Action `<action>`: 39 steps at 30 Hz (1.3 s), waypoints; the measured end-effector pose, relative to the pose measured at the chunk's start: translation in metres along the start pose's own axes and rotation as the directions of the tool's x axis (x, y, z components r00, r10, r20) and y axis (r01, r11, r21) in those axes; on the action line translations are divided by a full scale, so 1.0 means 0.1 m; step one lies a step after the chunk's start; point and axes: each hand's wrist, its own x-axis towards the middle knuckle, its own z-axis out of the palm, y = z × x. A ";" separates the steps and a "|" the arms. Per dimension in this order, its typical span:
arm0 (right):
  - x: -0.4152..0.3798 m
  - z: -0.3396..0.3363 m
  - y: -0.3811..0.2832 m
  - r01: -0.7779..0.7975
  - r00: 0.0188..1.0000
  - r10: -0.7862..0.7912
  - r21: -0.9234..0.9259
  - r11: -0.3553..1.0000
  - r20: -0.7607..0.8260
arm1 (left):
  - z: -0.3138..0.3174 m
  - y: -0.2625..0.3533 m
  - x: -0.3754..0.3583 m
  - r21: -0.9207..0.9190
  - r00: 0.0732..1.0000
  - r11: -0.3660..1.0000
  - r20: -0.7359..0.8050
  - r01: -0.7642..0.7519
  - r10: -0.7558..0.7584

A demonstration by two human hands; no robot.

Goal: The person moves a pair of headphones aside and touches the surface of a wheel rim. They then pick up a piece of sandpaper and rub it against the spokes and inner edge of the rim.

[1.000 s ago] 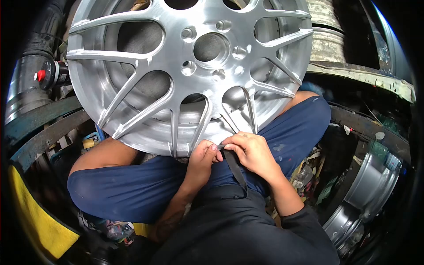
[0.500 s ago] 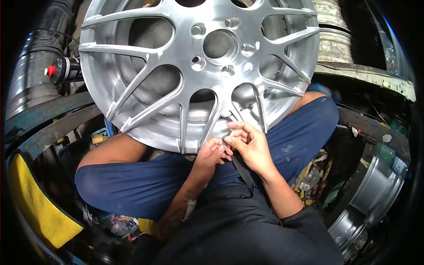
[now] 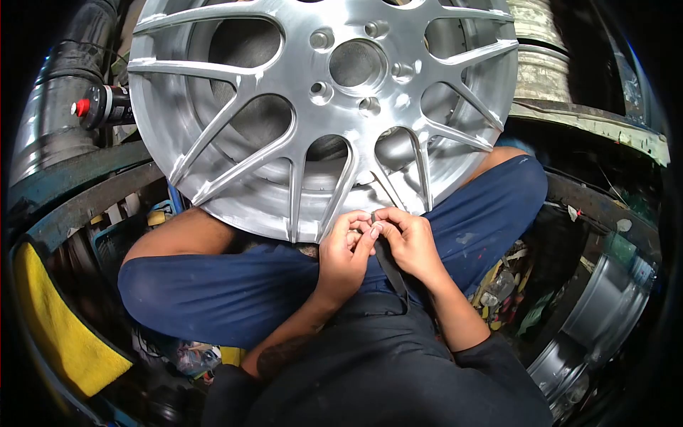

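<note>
My left hand [image 3: 344, 250] and my right hand [image 3: 411, 245] meet in front of my lap, fingertips pinched together. Between them is the upper end of a narrow dark strip [image 3: 390, 267], whose material I cannot make out. It hangs below my fingers toward my waist. Just beyond my hands a large silver wheel rim [image 3: 284, 153] leans over my crossed legs, its spoked face toward me. Whitish patches mark some spokes. The lower edge of the rim is close to my fingertips, and my hands cover a little of it.
A dark bottle with a red cap [image 3: 82, 108] lies at the left. A yellow cloth [image 3: 60, 327] hangs over the left-hand frame. More silver rims [image 3: 601, 299] stand at the lower right, near scattered debris [image 3: 501, 288]. A wooden beam [image 3: 590, 124] crosses the right side.
My left hand has moved up and turned, its fingers now closer to those of my right hand. My right fingers have curled in. The view of the rim has shifted slightly upward.
</note>
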 end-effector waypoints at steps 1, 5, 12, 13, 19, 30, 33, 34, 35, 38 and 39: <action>0.00 0.01 0.02 0.006 1.000 -0.006 0.009 1.000 0.006 | 0.03 0.04 -0.01 0.123 0.996 0.990 -0.028 -0.075 0.079; 0.00 0.00 0.04 0.086 0.996 -0.086 0.001 0.996 0.009 | 0.02 0.06 0.02 0.193 0.994 0.981 -0.098 -0.037 0.057; -0.02 0.00 0.09 0.169 0.985 -0.170 0.047 0.984 0.023 | -0.07 0.03 0.04 0.077 0.999 0.997 -0.046 0.003 0.000; -0.03 -0.01 0.06 0.185 0.982 -0.187 0.052 0.981 0.022 | -0.08 0.01 0.03 0.080 0.999 0.997 -0.042 -0.003 0.006; -0.09 -0.01 -0.03 0.255 0.967 -0.255 0.111 0.961 -0.012 | -0.08 0.00 0.02 -0.069 1.000 0.998 -0.030 -0.010 0.008; -0.14 0.04 -0.05 0.430 0.885 -0.446 -0.134 0.893 -0.134 | -0.11 -0.02 0.02 -0.113 1.000 0.993 0.003 0.028 -0.028; -0.15 0.06 -0.03 0.397 0.902 -0.420 -0.191 0.898 -0.100 | -0.10 -0.02 0.02 -0.157 0.996 0.986 -0.053 0.063 -0.072; -0.15 0.04 -0.04 0.399 0.902 -0.422 -0.195 0.896 -0.093 | -0.09 -0.01 0.03 -0.151 0.996 0.987 -0.056 0.062 -0.071; -0.14 0.01 -0.06 0.402 0.902 -0.424 -0.198 0.894 -0.087 | -0.08 0.00 0.04 -0.145 0.996 0.988 -0.061 0.060 -0.070; -0.04 -0.12 -0.07 0.435 0.866 -0.485 -0.295 0.851 -0.121 | -0.15 -0.04 0.03 -0.168 0.991 0.982 -0.083 0.088 -0.103; 0.00 -0.16 -0.09 0.432 0.855 -0.497 -0.327 0.841 -0.149 | -0.18 -0.04 0.02 -0.184 0.989 0.978 -0.089 0.103 -0.121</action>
